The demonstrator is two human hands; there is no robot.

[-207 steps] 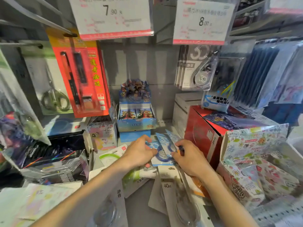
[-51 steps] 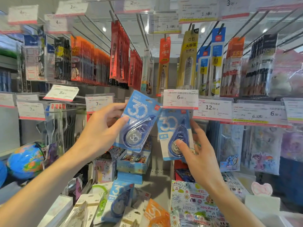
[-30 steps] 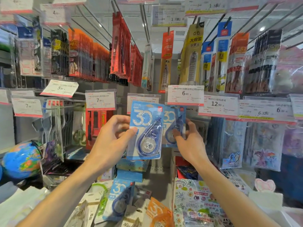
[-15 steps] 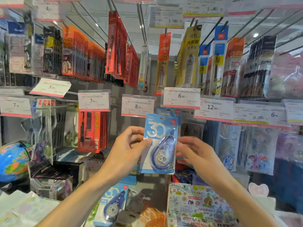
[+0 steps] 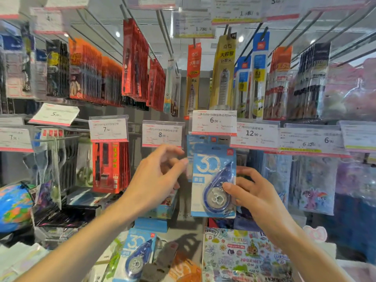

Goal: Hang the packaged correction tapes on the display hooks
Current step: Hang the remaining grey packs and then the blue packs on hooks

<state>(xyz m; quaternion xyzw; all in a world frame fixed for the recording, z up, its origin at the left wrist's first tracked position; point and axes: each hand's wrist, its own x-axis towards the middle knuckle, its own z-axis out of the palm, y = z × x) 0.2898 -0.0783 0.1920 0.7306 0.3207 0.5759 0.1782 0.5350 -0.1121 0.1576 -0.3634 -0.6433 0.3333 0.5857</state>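
A person's two hands work at a crowded stationery display, where a blue packaged correction tape (image 5: pixel 213 180) marked "30" hangs upright just beneath the price tag reading 6.00 (image 5: pixel 214 123). The right hand (image 5: pixel 252 194) grips the pack's lower right edge, thumb pressed on the clear blister over the tape wheel and fingers curled behind the card. The left hand (image 5: pixel 156 176) sits just beside the pack's left edge, fingers loosely curled and apart, holding nothing; whether a fingertip touches the card cannot be told. A second blue pack (image 5: pixel 191 143) shows behind the first, its top corner peeking out directly under the same tag. Whether the front pack is already threaded on its hook is hidden by the tag. To the left, an 8.00 price tag (image 5: pixel 162 134) hangs above the left hand, and red carded packs (image 5: pixel 109 165) hang under a 7.90 tag. Another blue correction tape pack (image 5: pixel 135 255) lies on the shelf below, near a colourful sticker-print box (image 5: pixel 244 255). A globe (image 5: pixel 14 206) sits at far left.
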